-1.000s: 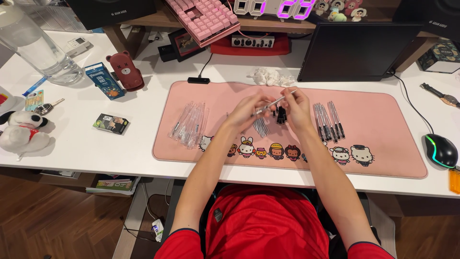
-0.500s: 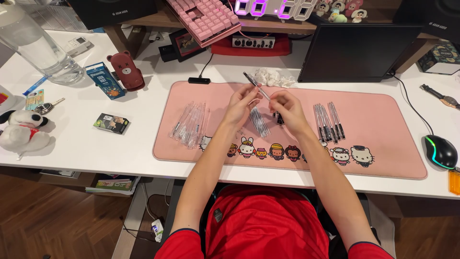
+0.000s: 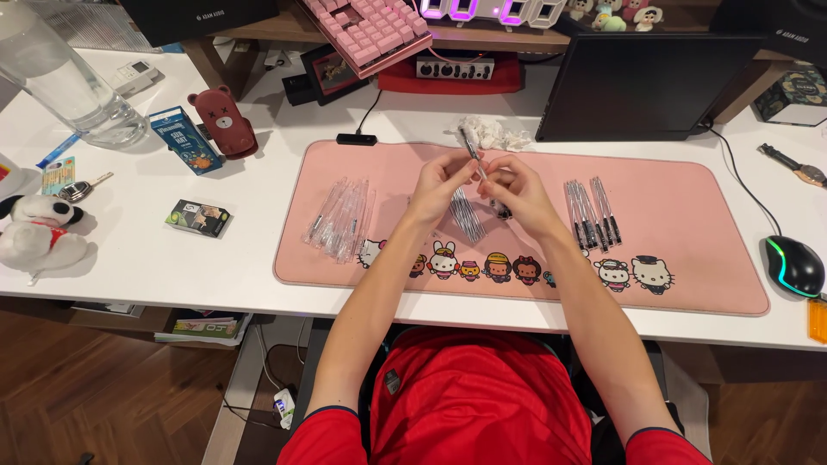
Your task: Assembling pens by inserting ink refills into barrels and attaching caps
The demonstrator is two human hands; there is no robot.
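Over the middle of a pink desk mat (image 3: 689,275), my left hand (image 3: 438,183) and my right hand (image 3: 515,194) meet and both pinch one clear pen (image 3: 472,148) that sticks up and away from me. Under the hands lies a small bunch of pen refills (image 3: 466,215). A heap of clear pen barrels (image 3: 340,220) sits on the mat to the left. A row of finished pens (image 3: 590,211) with dark tips lies to the right.
A dark monitor (image 3: 637,86) stands behind the mat, with crumpled white paper (image 3: 495,133) at its left. A mouse (image 3: 792,265) sits at right, a watch (image 3: 797,168) further back. At left are a glass jug (image 3: 60,82), small cartons, a plush dog (image 3: 39,232) and a brown bear case (image 3: 222,120).
My hands have drawn slightly apart and the pen between them has swung from nearly level to pointing up and away from me.
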